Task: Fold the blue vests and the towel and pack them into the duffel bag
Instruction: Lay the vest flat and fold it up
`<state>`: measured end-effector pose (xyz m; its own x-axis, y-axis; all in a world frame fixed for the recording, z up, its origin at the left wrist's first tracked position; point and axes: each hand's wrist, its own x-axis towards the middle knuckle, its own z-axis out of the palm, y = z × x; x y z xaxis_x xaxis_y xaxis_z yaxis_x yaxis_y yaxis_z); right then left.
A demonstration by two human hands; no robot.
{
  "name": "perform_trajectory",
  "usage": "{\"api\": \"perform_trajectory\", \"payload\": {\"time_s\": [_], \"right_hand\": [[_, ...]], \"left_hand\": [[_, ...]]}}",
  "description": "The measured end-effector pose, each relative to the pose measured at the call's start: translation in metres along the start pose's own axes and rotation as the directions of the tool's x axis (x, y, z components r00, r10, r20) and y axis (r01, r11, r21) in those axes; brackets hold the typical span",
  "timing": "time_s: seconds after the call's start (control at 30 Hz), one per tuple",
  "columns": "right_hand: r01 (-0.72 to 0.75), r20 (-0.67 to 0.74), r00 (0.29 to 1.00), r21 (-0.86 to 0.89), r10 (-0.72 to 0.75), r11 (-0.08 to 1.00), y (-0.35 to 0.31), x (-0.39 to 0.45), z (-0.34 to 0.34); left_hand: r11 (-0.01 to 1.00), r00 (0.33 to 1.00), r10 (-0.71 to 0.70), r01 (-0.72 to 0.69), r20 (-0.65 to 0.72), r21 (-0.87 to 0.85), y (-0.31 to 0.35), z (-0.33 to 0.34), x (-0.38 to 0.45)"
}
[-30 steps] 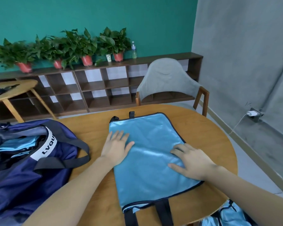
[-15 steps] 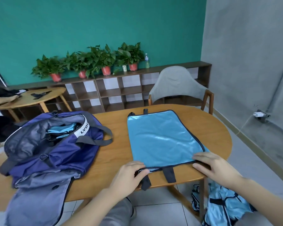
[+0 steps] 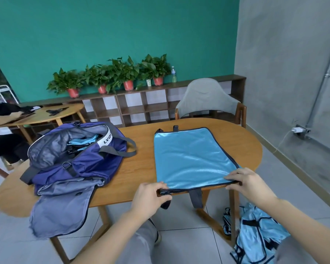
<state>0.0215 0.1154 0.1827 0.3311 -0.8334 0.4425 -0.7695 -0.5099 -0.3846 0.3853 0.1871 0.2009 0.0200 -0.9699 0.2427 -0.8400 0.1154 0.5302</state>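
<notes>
Vest (image 3: 191, 159): flat on surface (image 3: 139, 168), near edge.
Left hand (image 3: 151, 197): pinching near-left corner.
Right hand (image 3: 250, 183): pinching near-right corner.
Duffel bag (image 3: 80, 157): open, left of vest.

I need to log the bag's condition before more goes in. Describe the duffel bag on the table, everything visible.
The duffel bag is navy-purple fabric with a grey lining, grey webbing handles and a white band lettered "LVQU". It lies slumped on the left part of the wooden table, wide open, its grey flap hanging over the near edge. Light blue fabric with dark trim already sits inside. A metal ring shows on a front strap. Neither hand touches it.
</notes>
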Motion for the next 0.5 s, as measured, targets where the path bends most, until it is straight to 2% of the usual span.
{"api": "perform_trajectory", "payload": {"time_s": [0.1,0.3,0.43,0.5], "right_hand": [[0.044,-0.042,0.998,-0.033,-0.045,0.999,0.001,0.0,0.003],[0.136,-0.1,0.984,-0.098,-0.146,0.986,0.006,-0.005,0.001],[0.127,0.049,0.991,-0.013,-0.126,0.992,-0.011,-0.01,-0.016],[0.043,0.117,0.992,0.04,-0.048,0.998,-0.021,-0.012,-0.026]], "left_hand": [[0.996,0.999,0.021,-0.017,-0.044,0.092,0.007,0.0,-0.006],[0.992,0.995,0.07,-0.063,-0.065,0.106,0.009,-0.002,-0.01],[0.984,0.997,0.081,-0.077,-0.018,0.162,0.016,-0.016,-0.007],[0.988,0.998,0.066,-0.066,0.006,0.136,0.019,-0.025,-0.005]]}}
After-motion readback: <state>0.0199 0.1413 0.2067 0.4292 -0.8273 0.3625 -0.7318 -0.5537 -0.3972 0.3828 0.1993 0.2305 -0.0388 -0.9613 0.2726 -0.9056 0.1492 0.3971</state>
